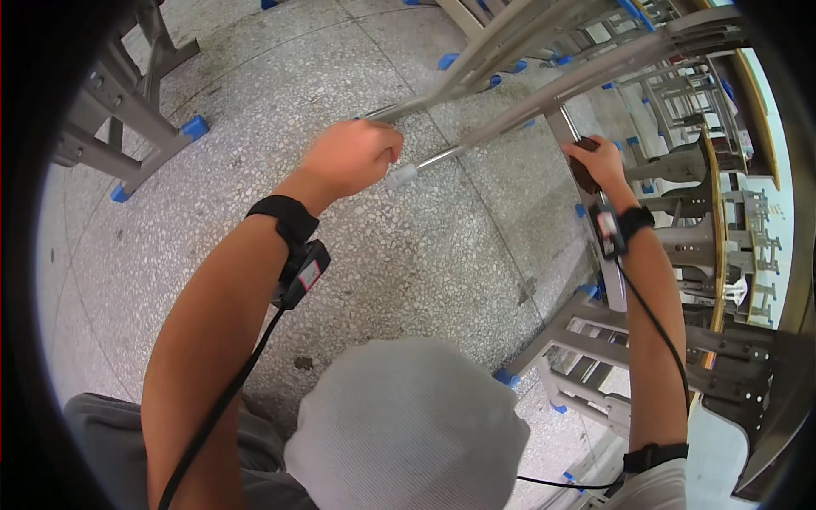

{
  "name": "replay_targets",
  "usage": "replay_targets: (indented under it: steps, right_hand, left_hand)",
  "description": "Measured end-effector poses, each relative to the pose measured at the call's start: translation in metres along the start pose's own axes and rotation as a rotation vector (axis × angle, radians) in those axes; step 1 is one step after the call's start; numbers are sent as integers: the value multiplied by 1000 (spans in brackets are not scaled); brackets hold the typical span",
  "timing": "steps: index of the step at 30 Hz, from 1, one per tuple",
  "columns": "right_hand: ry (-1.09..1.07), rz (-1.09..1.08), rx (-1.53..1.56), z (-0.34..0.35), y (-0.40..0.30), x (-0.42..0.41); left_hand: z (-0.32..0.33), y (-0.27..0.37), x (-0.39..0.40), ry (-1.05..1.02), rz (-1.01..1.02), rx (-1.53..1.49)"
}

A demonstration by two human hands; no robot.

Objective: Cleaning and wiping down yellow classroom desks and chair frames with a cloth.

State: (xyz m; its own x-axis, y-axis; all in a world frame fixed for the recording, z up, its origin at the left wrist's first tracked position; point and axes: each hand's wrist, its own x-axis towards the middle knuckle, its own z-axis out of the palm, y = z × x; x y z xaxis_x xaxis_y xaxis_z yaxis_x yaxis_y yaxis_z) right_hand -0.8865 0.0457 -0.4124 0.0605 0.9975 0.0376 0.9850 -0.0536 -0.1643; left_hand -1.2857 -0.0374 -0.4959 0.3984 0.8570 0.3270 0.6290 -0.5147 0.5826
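My left hand point(357, 153), fingers curled, is above the speckled floor beside the end of a grey metal furniture leg point(408, 109). Whether it grips anything is hidden by the hand itself. Just right of it, a second metal leg point(510, 121) ends in a whitish translucent foot cap point(402, 176), apart from my fingers as far as I can tell. My right hand point(599, 162) is closed around a dark brown object point(583, 169), held against a grey metal crossbar point(564, 131). Both wrists wear black straps with small cabled devices.
Grey metal furniture frames with blue foot caps point(195, 128) stand at upper left. More frames point(574, 338) crowd the lower right. Desks with wooden edges point(715, 242) line the right side. A rounded grey fabric-covered form point(408, 427) fills the bottom middle. A black cable point(223, 408) runs along my left forearm.
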Motion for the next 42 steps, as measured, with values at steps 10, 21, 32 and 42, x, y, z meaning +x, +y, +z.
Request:
replay_targets:
  steps: [10,21,32,42]
  right_hand:
    - [-91,130,-130,-16,98,-132]
    - [15,-118,-150,20,-21,32]
    - [153,-100,37,24,-23,42]
    - [194,54,-372,15,42,-113]
  left_hand:
    - [-10,3,9,10,-104,-46]
    - [-1,-25,-16,-6,-203,23]
    - [17,-14,-18,-185,-134,77]
    - [5,-16,-5,-138,-127,40]
